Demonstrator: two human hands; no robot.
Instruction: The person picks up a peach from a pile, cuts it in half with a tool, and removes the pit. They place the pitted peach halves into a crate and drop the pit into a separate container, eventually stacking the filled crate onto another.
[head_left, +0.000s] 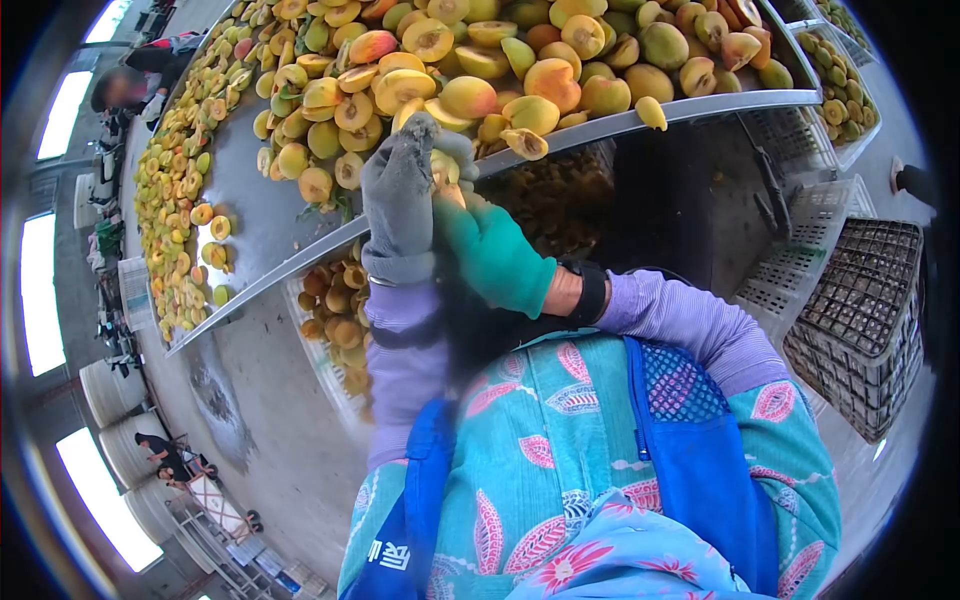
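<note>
My left hand (pixel 402 195), in a grey glove, is closed at the near edge of a metal table (pixel 290 254) heaped with peaches. Pressed up against it is my right hand (pixel 492 248), in a green glove, with its fingers curled in. Between the two hands shows a bit of a yellow-green peach (pixel 445 168), mostly covered by the gloves. Just beyond my fingers lie whole and halved peaches (pixel 468 98), some with brown hollows or pits showing. One halved peach (pixel 525 143) rests at the table's rim, right of my hands.
Below the table stands a white crate of peaches (pixel 335 330). Dark stacked crates (pixel 855 320) and a pale plastic crate (pixel 808 245) are at right; another filled crate (pixel 840 90) sits behind. One person (pixel 165 75) is at the table's far left, another (pixel 165 458) farther off.
</note>
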